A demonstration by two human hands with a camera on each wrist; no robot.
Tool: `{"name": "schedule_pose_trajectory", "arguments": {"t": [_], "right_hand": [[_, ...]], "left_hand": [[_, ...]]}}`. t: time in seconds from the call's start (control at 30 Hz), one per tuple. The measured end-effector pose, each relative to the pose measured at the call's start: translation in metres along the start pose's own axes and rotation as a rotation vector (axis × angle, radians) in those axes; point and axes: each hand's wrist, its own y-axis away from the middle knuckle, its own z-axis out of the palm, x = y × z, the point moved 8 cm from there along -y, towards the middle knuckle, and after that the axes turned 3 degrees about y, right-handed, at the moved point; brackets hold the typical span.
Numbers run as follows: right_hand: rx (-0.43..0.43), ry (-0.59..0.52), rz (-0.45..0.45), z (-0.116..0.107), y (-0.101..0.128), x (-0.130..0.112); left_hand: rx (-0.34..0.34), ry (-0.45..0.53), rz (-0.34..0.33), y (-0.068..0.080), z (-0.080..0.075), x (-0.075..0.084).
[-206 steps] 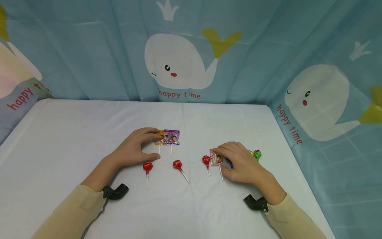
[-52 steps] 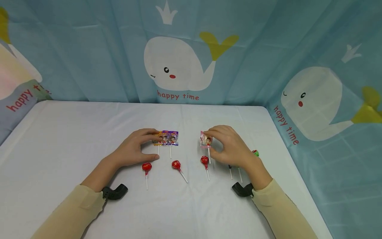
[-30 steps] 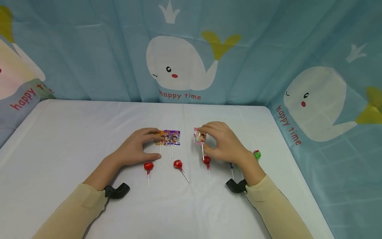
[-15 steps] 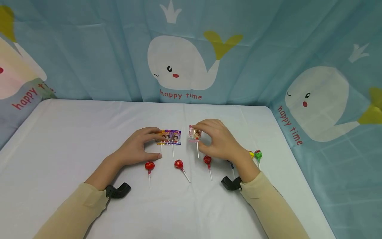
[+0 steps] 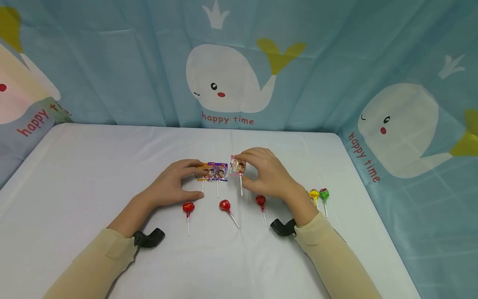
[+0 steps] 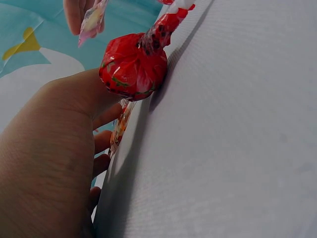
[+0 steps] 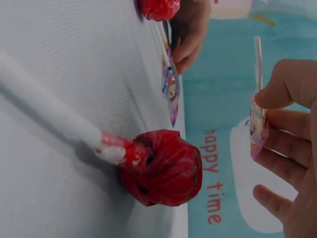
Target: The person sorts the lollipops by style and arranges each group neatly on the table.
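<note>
In the head view my right hand (image 5: 267,172) pinches a lollipop in a flat pink wrapper (image 5: 238,166), its white stick pointing down. The right wrist view shows this pink-wrapped lollipop (image 7: 258,126) between thumb and fingers, raised off the table. Just left of it, a row of flat-wrapped lollipops (image 5: 220,171), orange and purple, lies on the cloth. The fingertips of my left hand (image 5: 172,182) rest on the orange end of that row, partly covering it, with the thumb held apart. A round red lollipop (image 6: 133,67) looms beside the left thumb in the left wrist view.
Three round red lollipops lie nearer me: left (image 5: 188,207), middle (image 5: 225,205) and right (image 5: 260,200). Beyond my right forearm are a yellow lollipop (image 5: 314,194) and a green lollipop (image 5: 324,194). A whale-print curtain (image 5: 149,74) hangs behind the white table (image 5: 112,166).
My right hand has lifted the pink-wrapped lollipop from the right-hand group and carried it left and back, close to the row. The left hand has stayed on the row.
</note>
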Motion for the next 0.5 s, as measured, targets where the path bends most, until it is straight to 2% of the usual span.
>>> {"name": "schedule_pose_trajectory", "arguments": {"t": [0.5], "right_hand": [[-0.038, -0.018, 0.050, 0.014, -0.011, 0.001]], "left_hand": [[0.000, -0.010, -0.007, 0.001, 0.000, 0.002]]}}
